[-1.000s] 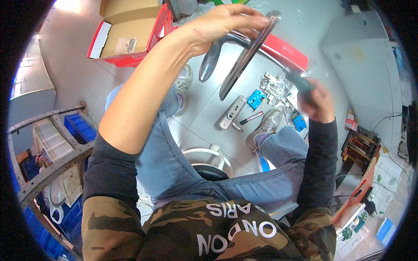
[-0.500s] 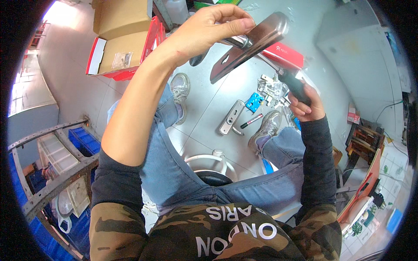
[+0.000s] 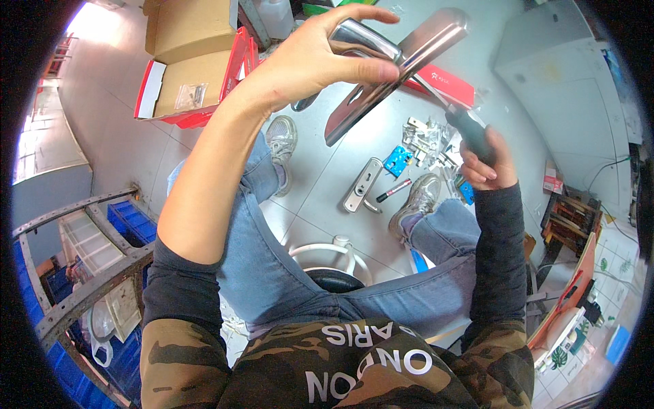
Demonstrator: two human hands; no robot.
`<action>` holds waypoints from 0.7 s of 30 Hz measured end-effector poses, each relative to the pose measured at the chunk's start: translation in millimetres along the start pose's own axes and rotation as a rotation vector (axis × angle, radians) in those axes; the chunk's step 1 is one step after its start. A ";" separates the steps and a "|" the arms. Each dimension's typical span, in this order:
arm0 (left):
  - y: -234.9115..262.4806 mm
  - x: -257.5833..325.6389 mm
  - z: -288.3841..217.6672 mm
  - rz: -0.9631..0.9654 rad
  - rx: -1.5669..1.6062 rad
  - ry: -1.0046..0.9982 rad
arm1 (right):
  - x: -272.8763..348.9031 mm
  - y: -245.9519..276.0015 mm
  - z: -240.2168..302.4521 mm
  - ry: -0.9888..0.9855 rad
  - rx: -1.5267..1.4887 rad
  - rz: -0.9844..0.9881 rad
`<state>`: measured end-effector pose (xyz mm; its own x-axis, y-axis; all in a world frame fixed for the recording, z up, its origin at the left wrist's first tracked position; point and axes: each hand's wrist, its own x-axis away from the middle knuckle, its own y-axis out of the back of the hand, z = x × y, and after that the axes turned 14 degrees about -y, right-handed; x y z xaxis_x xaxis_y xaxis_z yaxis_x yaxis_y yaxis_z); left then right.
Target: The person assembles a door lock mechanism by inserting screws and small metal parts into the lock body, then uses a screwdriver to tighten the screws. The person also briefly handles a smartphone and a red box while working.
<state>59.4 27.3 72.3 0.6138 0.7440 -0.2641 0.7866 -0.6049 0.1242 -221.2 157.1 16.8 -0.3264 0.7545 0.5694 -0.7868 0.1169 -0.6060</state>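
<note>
A door handle with a long, shiny plate (image 3: 433, 45) is held up at the top middle, tilted. My left hand (image 3: 315, 63) grips it, with the chrome lever (image 3: 368, 41) lying between thumb and fingers and the thumb against the plate. My right hand (image 3: 496, 162) is wrapped round the dark grip of a screwdriver (image 3: 470, 128), whose shaft points at the back of the plate. The plate hides the screwdriver's tip, so contact cannot be seen. On the floor below lies a second door handle plate (image 3: 364, 183) with its lever.
Beside the floor plate are a blue lock part (image 3: 398, 161), a marker pen (image 3: 394, 190) and several metal parts (image 3: 426, 140). A red box (image 3: 443, 87) lies beyond them. At left are an open cardboard box (image 3: 194, 71) and a metal rack (image 3: 95, 290) with blue crates.
The door handle has turned, and its lever now shows more in my left hand, whose thumb has shifted down. My right hand and the screwdriver have moved slightly right and down.
</note>
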 end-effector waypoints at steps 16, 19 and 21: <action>-16.8 8.5 43.2 0.123 0.554 0.198 | 52.5 -69.9 20.9 0.419 0.821 -0.540; -17.4 6.7 41.9 0.112 0.542 0.129 | 57.2 -85.0 22.9 0.482 0.824 -0.566; -14.8 5.0 38.3 0.101 0.476 0.079 | 57.0 -86.9 23.5 0.534 0.843 -0.528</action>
<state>48.3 29.1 32.5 0.7030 0.6831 -0.1979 0.6163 -0.7240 -0.3098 -183.7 174.7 115.0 0.2587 0.9428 0.2102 -0.9283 0.1824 0.3241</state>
